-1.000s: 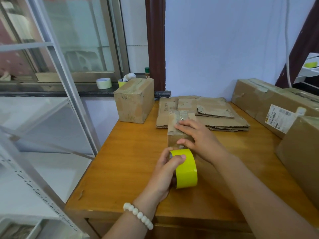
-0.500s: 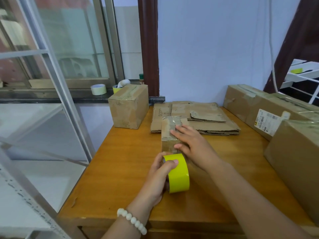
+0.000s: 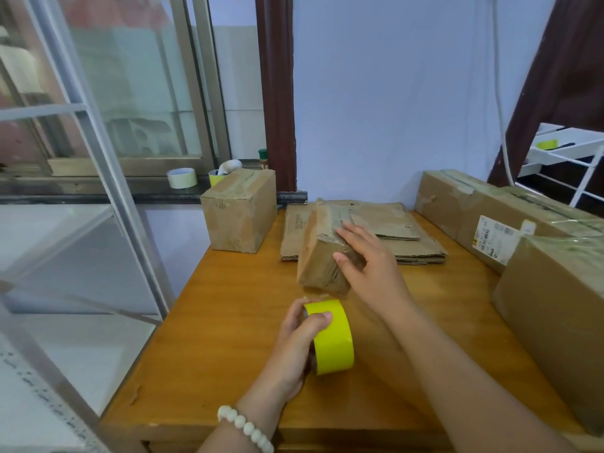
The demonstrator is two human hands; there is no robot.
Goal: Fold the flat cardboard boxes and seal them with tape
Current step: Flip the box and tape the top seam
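A small folded cardboard box (image 3: 318, 256) sits tilted on the wooden table (image 3: 228, 322), with clear tape over its top. My right hand (image 3: 369, 259) lies on the box's right side, fingers straight on top and thumb against the near face. My left hand (image 3: 300, 341) grips a yellow tape roll (image 3: 333, 338) just in front of the box, thumb on the roll's top rim. A thin strip of clear tape seems to run from the roll to the box. Behind the box lies a stack of flat cardboard boxes (image 3: 392, 230).
A sealed brown box (image 3: 240, 212) stands at the table's back left. Long and large cartons (image 3: 490, 217) (image 3: 555, 315) line the right side. Tape rolls (image 3: 182, 177) sit on the window sill. A metal frame (image 3: 108, 158) rises to the left, a white rack (image 3: 568, 158) at the far right.
The small box has been tipped and turned so its left side faces up. My right hand moved from its top front to its right side. The tape roll pulled back slightly.
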